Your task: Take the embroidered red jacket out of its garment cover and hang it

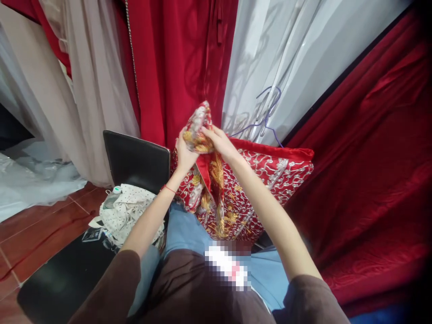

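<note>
Both hands hold up a bunched part of a red garment point(232, 198) embroidered in silver and gold. My left hand point(185, 155) is closed round the left side of the gathered fold, near its lower edge. On the right side, my right hand point(218, 141) grips the same fold, thumb lying over the embroidery. The rest of the garment hangs down across my knees and spreads to the right, with a plain red band along its top edge. A purple wire hanger point(266, 118) sticks up behind that band. The fingertips behind the cloth are hidden.
A black chair point(137, 157) stands at the left. On its seat lie a white dotted cloth bag point(130, 213), a clear bottle point(113, 198) and small items. Red point(178, 58), white and beige fabrics hang in front; dark red cloth point(364, 180) hangs at the right.
</note>
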A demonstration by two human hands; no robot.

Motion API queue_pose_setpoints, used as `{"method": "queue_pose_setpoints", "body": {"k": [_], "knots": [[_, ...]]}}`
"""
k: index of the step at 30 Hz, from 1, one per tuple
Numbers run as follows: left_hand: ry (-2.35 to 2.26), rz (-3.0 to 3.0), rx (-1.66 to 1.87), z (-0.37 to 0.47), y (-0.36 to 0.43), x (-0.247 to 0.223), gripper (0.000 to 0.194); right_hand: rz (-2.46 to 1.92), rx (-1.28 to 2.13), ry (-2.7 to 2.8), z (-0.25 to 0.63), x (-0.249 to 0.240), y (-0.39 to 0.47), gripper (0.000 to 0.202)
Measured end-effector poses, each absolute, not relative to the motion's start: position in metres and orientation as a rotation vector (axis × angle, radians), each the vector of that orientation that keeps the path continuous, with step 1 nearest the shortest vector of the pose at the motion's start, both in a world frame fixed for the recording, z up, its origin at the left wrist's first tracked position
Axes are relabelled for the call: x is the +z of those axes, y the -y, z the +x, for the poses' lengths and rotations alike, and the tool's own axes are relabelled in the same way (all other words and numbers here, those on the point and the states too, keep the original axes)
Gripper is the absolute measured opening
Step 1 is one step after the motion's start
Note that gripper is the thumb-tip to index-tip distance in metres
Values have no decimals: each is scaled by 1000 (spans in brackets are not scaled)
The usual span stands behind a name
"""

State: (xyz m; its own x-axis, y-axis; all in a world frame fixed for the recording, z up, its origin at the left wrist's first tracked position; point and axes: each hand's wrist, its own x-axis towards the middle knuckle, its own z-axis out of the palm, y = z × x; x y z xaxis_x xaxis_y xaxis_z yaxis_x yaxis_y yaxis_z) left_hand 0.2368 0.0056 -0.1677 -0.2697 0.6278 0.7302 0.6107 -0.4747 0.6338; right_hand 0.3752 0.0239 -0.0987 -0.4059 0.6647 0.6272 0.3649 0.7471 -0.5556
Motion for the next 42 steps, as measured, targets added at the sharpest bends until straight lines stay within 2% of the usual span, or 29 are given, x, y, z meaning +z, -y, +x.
{"method": "queue_pose_setpoints", "body": {"k": [2, 4, 7, 10, 15, 18, 21, 25, 27, 29, 31, 33, 36, 39, 42], "knots": [[-1564, 1759, 2021, 226, -30, -151, 59, -790, 270, 2088, 375, -105, -30, 55], [-1583, 1689, 2097, 209, -46, -130, 51, -885, 27, 2087, 383, -111, -43, 57], [-1685, 1725, 2077, 186, -59, -95, 48, -1087, -363, 2059, 399, -125, -62, 59], [-1865, 1772, 1967, 174, -67, -71, 47, -1132, -587, 2121, 414, -136, -66, 60], [-2127, 1873, 1781, 177, -78, -64, 45, -988, -771, 2353, 439, -133, -41, 39], [-2231, 1953, 1746, 181, -86, -67, 41, -913, -829, 2458, 456, -124, -24, 39], [-2280, 1789, 1778, 181, -91, -66, 44, -848, -852, 2513, 469, -119, -13, 40], [-2185, 1789, 1734, 192, -94, -61, 50, -795, -775, 2526, 478, -120, -11, 42], [-2060, 1932, 1688, 207, -94, -59, 47, -711, -673, 2525, 481, -120, -12, 41], [-1780, 2205, 1483, 226, -91, -58, 38, -586, -541, 2481, 489, -117, -13, 41], [-1418, 2445, 1134, 243, -87, -58, 32, -561, -433, 2314, 505, -113, -16, 41], [-1196, 2531, 854, 255, -82, -58, 32, -726, -380, 2011, 529, -109, -24, 39], [-1144, 2547, 745, 265, -76, -56, 34, -1100, -305, 1625, 572, -101, -46, 42], [-1109, 2568, 733, 271, -76, -51, 29, -1433, -50, 1734, 609, -88, -68, 38], [-1086, 2607, 686, 278, -81, -45, 26, -1592, 410, 2002, 626, -67, -73, 32]]}}
